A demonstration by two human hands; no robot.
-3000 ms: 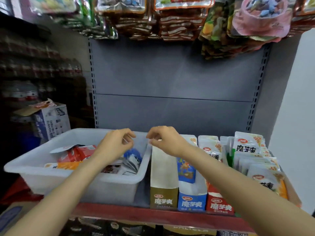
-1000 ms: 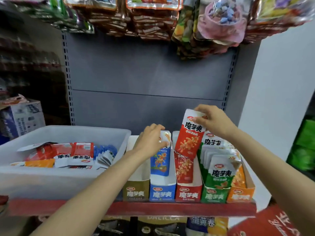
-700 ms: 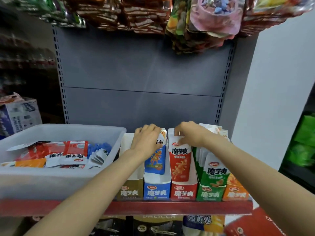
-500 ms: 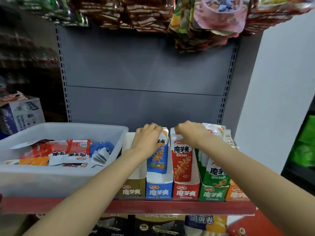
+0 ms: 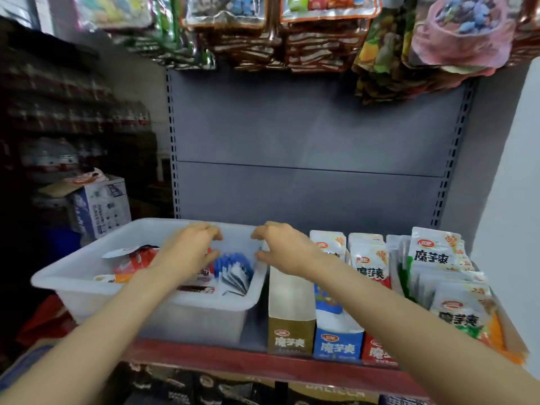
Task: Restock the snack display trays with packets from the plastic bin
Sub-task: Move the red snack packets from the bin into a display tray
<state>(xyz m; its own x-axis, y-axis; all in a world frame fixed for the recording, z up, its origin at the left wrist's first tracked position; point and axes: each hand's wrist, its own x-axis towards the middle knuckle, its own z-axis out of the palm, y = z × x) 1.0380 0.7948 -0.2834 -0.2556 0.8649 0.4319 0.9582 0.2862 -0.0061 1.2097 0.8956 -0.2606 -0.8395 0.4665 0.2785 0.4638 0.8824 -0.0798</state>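
Both hands hover at the white translucent plastic bin (image 5: 87, 283) on the red-edged shelf (image 5: 263, 362).

We see the left hand (image 5: 190, 252) over the bin's red, orange and blue snack packets (image 5: 233, 270), fingers loosely curled with nothing in its grip; the right hand (image 5: 285, 248) sits at the bin's right rim, half open and empty (the frame is blurred). Just beside the bin stand the cardboard display trays (image 5: 336, 343): the brown one looks empty, the others hold upright packets.
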